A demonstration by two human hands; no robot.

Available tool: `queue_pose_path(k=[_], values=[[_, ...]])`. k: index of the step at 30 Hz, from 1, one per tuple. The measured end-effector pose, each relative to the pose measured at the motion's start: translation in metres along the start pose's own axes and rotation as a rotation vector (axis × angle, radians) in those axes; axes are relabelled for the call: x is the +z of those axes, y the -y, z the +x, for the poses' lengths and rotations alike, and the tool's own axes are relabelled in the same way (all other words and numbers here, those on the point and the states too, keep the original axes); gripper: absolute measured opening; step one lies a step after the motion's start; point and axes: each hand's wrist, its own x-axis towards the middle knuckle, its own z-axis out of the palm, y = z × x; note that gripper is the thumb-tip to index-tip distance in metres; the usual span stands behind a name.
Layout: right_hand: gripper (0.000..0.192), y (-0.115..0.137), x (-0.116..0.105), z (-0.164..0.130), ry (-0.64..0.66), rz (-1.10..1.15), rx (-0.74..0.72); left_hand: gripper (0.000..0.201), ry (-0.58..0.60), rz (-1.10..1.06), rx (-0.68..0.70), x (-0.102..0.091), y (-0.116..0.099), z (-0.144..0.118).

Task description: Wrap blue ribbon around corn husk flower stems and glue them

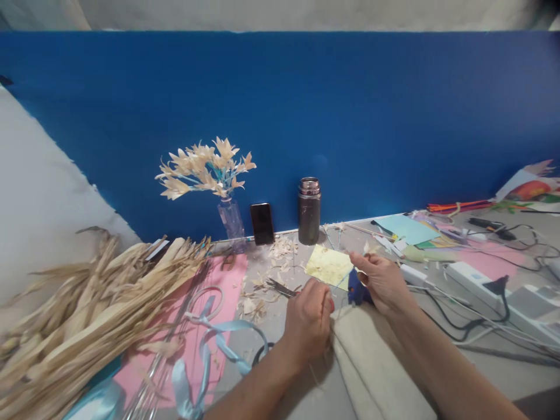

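Observation:
My right hand (382, 284) is closed in a pinch, with the pale petals of a corn-husk flower (371, 249) showing just behind its fingertips. A thin light-blue stem (342, 279) slants down from there toward my left hand (308, 318), which is closed on its near end, mostly hidden by the fingers. Directly below the right fingers is a dark blue object (357, 290), perhaps a glue gun, partly covered. Scissor blades (280, 287) stick out left of my left knuckles; whether the hand touches them I cannot tell. A folded beige cloth (380, 361) lies under my right wrist.
Corn husks (87, 303) pile up at left beside pink paper (231, 280), wires and blue ribbon (205, 344). Behind stand a vase of husk flowers (231, 224), a phone (262, 224) and a flask (309, 213). Yellow paper (326, 263), a power strip (476, 286) and cables are rightward.

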Motion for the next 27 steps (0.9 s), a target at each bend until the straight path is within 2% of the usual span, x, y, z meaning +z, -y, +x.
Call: queue_pose_path(k=[6,10,13,16,19,21,23,27], values=[[0.047,0.006,0.025,0.0,0.076,-0.037,0.017,0.021,-0.06,0.041,-0.061,-0.023,0.003,0.002],[0.041,0.002,0.04,-0.007,0.198,-0.025,0.057,0.022,-0.113,-0.029,-0.144,-0.044,0.007,-0.006],[0.038,-0.002,0.048,-0.014,0.327,-0.005,0.096,0.025,-0.108,-0.341,-0.361,-0.058,0.014,-0.011],[0.035,-0.007,0.054,-0.02,0.395,-0.008,0.119,0.024,0.066,-0.841,-0.654,-0.069,0.023,-0.017],[0.033,-0.014,0.058,-0.025,0.387,-0.026,0.134,0.03,0.211,-1.106,-0.765,-0.076,0.029,-0.025],[0.036,-0.02,0.06,-0.027,0.357,-0.036,0.135,0.028,0.184,-1.087,-0.759,-0.077,0.031,-0.03],[0.04,-0.026,0.061,-0.03,0.318,-0.044,0.126,0.023,0.096,-0.953,-0.705,-0.075,0.033,-0.034],[0.043,-0.031,0.069,-0.033,0.266,-0.048,0.084,0.018,-0.093,-0.51,-0.423,-0.079,0.031,-0.035]])
